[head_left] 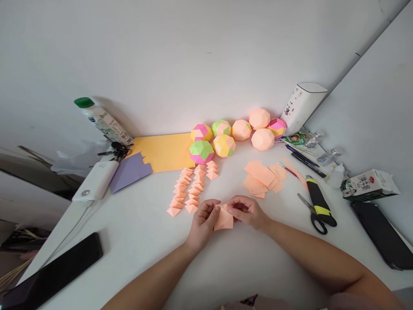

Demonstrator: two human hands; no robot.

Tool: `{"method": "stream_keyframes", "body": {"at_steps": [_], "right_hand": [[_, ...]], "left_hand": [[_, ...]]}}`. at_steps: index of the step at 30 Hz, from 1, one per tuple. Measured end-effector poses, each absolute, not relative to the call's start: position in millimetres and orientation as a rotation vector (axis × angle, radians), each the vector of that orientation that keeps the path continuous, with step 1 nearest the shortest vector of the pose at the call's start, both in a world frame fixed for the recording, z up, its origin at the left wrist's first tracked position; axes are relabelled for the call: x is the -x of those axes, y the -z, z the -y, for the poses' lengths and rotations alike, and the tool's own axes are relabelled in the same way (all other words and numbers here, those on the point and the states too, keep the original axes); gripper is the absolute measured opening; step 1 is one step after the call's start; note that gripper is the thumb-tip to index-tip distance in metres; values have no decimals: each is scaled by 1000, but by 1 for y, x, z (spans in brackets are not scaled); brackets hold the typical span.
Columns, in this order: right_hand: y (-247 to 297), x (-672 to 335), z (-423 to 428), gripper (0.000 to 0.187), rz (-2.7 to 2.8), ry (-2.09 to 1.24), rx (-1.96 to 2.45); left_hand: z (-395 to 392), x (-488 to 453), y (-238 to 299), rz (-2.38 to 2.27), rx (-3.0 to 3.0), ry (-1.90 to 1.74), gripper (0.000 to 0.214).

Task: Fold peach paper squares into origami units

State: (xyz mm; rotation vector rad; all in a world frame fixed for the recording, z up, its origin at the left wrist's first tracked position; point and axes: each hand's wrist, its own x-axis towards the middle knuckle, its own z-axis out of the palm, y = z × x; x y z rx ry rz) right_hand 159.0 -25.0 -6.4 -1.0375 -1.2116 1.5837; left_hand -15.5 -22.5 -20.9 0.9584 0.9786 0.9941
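A small square of peach paper (223, 218) with crease lines is held between my two hands, near the front of the table. My left hand (204, 220) pinches its left edge with thumb and fingers. On the other side, my right hand (248, 212) grips the upper right corner, its fingertips partly behind the paper. Beyond my left hand lie rows of folded peach paper pieces (180, 188), overlapping one another. A loose pile of flat peach paper squares (260, 177) rests beyond my right hand.
Faceted paper balls (201, 151) line the wall, beside orange paper (167, 151) and purple paper (130, 172). At right are scissors (312, 213), a yellow-black cutter (320, 202), a milk carton (369, 184) and a phone (382, 234). At left lie a power bank (96, 180) and another phone (58, 271).
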Motion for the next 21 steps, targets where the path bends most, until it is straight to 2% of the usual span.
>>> {"method": "stream_keyframes", "body": {"at_steps": [9,21], "right_hand": [[10,-159,26,11,1258,-1456,1082],[9,-157,27,13,1312,-1447,1065]], "left_hand": [[24,16,13,-960,-1053,-899,35],[24,18,17,-929,-1062,-845,33]]}}
